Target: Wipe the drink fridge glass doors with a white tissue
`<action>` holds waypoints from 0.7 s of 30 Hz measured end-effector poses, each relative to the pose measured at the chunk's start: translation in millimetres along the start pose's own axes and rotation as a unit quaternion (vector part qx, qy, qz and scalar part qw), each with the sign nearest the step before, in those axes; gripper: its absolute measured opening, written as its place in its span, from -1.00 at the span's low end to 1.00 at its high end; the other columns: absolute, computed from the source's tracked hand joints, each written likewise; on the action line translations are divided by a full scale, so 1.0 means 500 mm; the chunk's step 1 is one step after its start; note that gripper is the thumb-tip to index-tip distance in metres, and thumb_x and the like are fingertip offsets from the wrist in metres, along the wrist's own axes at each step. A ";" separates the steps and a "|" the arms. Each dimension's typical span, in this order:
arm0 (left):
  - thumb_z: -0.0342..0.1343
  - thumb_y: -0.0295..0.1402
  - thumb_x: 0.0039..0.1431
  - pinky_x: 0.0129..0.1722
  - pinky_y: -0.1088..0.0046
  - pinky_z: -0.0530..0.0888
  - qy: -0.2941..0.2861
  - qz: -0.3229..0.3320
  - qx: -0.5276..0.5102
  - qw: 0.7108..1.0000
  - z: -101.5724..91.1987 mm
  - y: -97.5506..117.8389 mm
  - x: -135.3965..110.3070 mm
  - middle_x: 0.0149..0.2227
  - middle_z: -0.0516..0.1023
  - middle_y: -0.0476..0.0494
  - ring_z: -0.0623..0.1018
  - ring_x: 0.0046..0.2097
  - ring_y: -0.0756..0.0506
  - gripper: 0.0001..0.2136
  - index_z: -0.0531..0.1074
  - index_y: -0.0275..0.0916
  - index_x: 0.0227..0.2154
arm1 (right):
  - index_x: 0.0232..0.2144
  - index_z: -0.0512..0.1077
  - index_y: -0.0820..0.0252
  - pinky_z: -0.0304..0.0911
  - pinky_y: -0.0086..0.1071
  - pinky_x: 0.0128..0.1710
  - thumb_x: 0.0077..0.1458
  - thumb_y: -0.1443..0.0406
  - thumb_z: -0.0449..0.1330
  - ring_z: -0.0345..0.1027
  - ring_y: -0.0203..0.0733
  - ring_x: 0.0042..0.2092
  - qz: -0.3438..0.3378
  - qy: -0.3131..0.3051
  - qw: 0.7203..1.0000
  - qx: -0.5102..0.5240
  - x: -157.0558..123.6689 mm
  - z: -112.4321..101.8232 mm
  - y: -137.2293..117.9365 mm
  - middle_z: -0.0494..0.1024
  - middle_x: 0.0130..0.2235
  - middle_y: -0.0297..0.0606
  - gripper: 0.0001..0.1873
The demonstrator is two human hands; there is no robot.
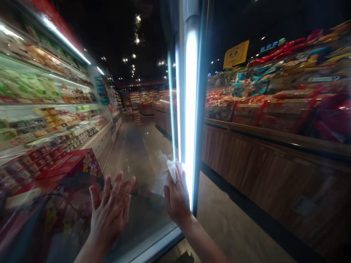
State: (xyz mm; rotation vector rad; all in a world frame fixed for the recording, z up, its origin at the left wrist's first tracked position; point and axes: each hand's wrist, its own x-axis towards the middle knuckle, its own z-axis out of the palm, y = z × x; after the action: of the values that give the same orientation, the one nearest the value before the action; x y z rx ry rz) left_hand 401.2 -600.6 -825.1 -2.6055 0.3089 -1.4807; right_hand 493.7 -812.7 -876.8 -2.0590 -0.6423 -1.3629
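glass door (148,146): upright, white cloth (166,175) pressed flat against it | wooden desk (274,153) at right: red packets (274,106), probably snacks, heaped on top

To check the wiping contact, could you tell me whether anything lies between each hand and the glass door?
Only the white cloth, pressed under the right hand beside the lit door edge. The left hand lies flat on the glass door.

- Cloth (166,174): partly hidden under the right hand (177,197); can't see how the fingers hold it.
- Both forearms (203,244): cut off at the bottom edge.
- Shelves (41,120) on the left: packs smeared, labels unreadable.
- Goods (287,106) on the right counter: blurred too.
- Blue sign (271,44): text too small to read.
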 end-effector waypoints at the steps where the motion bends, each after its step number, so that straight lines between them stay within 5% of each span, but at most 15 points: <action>1: 0.16 -0.26 0.29 0.48 -0.11 -0.30 0.001 -0.003 -0.004 1.000 0.001 0.000 -0.001 0.46 0.14 -0.02 -0.11 0.53 -0.20 -0.28 -0.02 0.22 0.41 | 0.51 -0.25 0.14 0.00 0.32 0.42 0.39 0.38 -0.03 -0.24 0.20 0.52 0.006 0.007 1.000 0.001 0.000 0.001 0.001 -0.07 0.52 -0.01 -0.22; 6: 0.14 -0.25 0.31 0.49 -0.11 -0.30 -0.005 -0.004 -0.005 1.000 -0.002 -0.001 0.000 0.45 0.15 -0.01 -0.09 0.52 -0.19 -0.31 -0.01 0.20 0.41 | 0.51 -0.29 0.14 0.07 0.33 0.39 0.38 0.38 -0.03 -0.25 0.19 0.52 0.000 -0.006 1.000 0.006 -0.016 0.019 0.001 -0.06 0.52 -0.02 -0.21; 12: 0.14 -0.26 0.32 0.49 -0.10 -0.36 0.017 0.006 -0.009 1.000 -0.025 -0.032 0.000 0.48 0.05 0.06 -0.14 0.53 -0.14 -0.31 -0.02 0.23 0.41 | 0.51 -0.31 0.21 -0.03 0.47 0.36 0.40 0.28 -0.03 -0.33 0.27 0.53 0.018 0.036 0.999 -0.015 0.079 0.046 -0.012 0.00 0.49 0.07 -0.20; 15: 0.15 -0.24 0.31 0.47 -0.16 -0.36 0.024 -0.019 -0.008 0.999 -0.044 -0.069 -0.012 0.51 -0.07 0.10 -0.15 0.53 -0.21 -0.30 -0.02 0.27 0.40 | 0.42 0.10 0.22 0.08 0.37 0.34 0.38 0.24 -0.02 -0.01 0.25 0.46 -0.049 0.038 0.998 -0.023 0.046 0.076 -0.053 0.27 0.39 0.03 -0.38; 17: 0.16 -0.21 0.30 0.47 -0.17 -0.36 0.022 -0.033 -0.006 0.999 -0.057 -0.097 -0.028 0.51 -0.10 0.12 -0.15 0.53 -0.23 -0.30 -0.02 0.29 0.40 | 0.14 0.46 0.08 0.28 0.15 0.26 0.38 0.23 -0.02 0.27 0.13 0.32 -0.150 0.015 0.988 -0.011 0.001 0.094 -0.079 0.41 0.32 -0.13 -0.60; 19: 0.16 -0.21 0.29 0.48 -0.15 -0.34 0.023 -0.037 0.001 0.999 -0.070 -0.125 -0.048 0.51 -0.12 0.15 -0.15 0.53 -0.22 -0.29 -0.03 0.31 0.40 | -0.20 0.58 0.03 0.38 0.01 0.14 0.38 0.24 0.00 0.41 0.05 0.19 -0.205 -0.010 0.979 -0.004 -0.013 0.098 -0.098 0.46 0.29 -0.22 -0.67; 21: 0.17 -0.26 0.28 0.48 -0.14 -0.34 0.025 -0.042 0.010 0.999 -0.082 -0.152 -0.070 0.52 -0.14 0.17 -0.16 0.53 -0.21 -0.26 -0.05 0.32 0.40 | -0.29 0.58 0.06 0.34 0.07 0.14 0.37 0.25 0.02 0.39 0.12 0.21 -0.156 -0.017 0.987 -0.022 0.020 0.091 -0.114 0.45 0.30 -0.16 -0.67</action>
State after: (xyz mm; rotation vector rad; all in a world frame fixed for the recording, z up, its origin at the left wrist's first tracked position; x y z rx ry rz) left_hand 357.3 -518.7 -817.2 -2.5983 0.1894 -1.5700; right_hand 488.8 -739.9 -869.7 -2.0841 -0.9921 -1.5269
